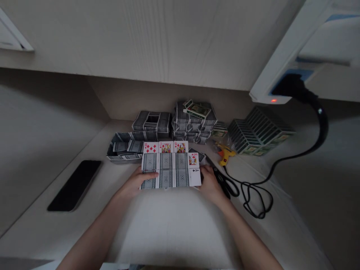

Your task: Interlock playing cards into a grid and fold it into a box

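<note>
- Head view: card panel [166, 170] between both hands, in front of stacked card boxes [194, 122].
- Left hand [141, 178] clamped on its left edge, thumb on top; right hand [209, 182] clamped on right edge.
- Two-end grip likely stops sagging.
- Glue gun [227, 153] at right, probably for reach.

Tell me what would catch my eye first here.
The panel of playing cards would likely win, held at picture centre between the left hand and the right hand. Just behind it stand grey-patterned boxes. A yellow glue gun stands out beyond the right hand, and a black phone lies at left.
</note>
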Demonstrator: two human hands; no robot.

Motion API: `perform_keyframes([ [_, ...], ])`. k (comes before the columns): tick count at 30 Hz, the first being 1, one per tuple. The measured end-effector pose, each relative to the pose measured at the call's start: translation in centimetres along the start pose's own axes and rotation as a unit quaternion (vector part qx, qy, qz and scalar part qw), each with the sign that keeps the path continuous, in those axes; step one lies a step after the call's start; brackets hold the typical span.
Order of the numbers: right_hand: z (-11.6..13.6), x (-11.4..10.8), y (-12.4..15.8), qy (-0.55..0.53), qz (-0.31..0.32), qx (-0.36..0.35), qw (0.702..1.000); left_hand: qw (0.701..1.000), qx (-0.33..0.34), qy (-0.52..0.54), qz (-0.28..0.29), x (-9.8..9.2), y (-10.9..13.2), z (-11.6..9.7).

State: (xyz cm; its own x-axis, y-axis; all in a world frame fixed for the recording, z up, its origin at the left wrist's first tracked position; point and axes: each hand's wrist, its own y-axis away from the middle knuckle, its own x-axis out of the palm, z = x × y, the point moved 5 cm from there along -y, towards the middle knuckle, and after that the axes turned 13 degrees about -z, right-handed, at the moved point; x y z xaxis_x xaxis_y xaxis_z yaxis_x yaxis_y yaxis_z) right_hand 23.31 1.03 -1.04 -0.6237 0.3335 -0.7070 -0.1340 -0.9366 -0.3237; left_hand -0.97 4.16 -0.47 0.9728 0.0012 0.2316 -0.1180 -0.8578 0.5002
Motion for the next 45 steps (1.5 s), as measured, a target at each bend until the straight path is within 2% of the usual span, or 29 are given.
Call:
perform_keyframes([
  [4,-1.2,-0.1,-0.3,-0.121,-0.041,0.064,0.99,1.0,-0.003,0.001,-0.005,-0.1,0.0,0.0],
  [11,-2.6,0.8,-0.4,-0.183,-0.056,0.114,0.975,1.0,0.0,-0.018,0.0,-0.1,-0.3,0.2],
  [15,-3.1,1.4,-0.5,-0.231,-0.105,0.128,0.959,1.0,0.009,-0.02,0.016,-0.2,-0.7,0.5],
  [18,-3.4,1.7,-0.4,-0.213,-0.159,0.128,0.956,1.0,0.009,-0.022,0.01,-0.4,-1.1,0.6],
  [21,-3.4,1.8,-0.3,-0.193,-0.183,0.113,0.957,1.0,0.01,-0.019,0.013,-0.4,-1.2,0.6],
  [25,-3.4,1.6,-0.2,-0.199,-0.179,0.111,0.957,1.0,0.002,-0.021,0.021,-0.1,-1.0,0.5],
  [31,-3.6,1.0,-0.3,-0.222,-0.146,0.158,0.951,1.0,-0.008,-0.013,0.014,0.2,-0.6,0.4],
  [34,-3.6,0.8,-0.4,-0.221,-0.121,0.145,0.957,1.0,-0.008,-0.02,0.014,0.2,-0.5,0.4],
  [37,-3.9,0.2,-0.2,-0.208,-0.133,0.145,0.958,1.0,-0.008,-0.021,0.017,0.1,-0.4,0.4],
  [42,-4.5,-0.7,0.3,-0.221,-0.208,0.203,0.931,0.998,-0.023,-0.049,0.024,-0.1,-0.3,0.3],
  [45,-4.1,-1.2,0.4,-0.26,-0.228,0.232,0.909,0.998,-0.036,-0.049,0.035,-0.2,-0.2,0.2],
])
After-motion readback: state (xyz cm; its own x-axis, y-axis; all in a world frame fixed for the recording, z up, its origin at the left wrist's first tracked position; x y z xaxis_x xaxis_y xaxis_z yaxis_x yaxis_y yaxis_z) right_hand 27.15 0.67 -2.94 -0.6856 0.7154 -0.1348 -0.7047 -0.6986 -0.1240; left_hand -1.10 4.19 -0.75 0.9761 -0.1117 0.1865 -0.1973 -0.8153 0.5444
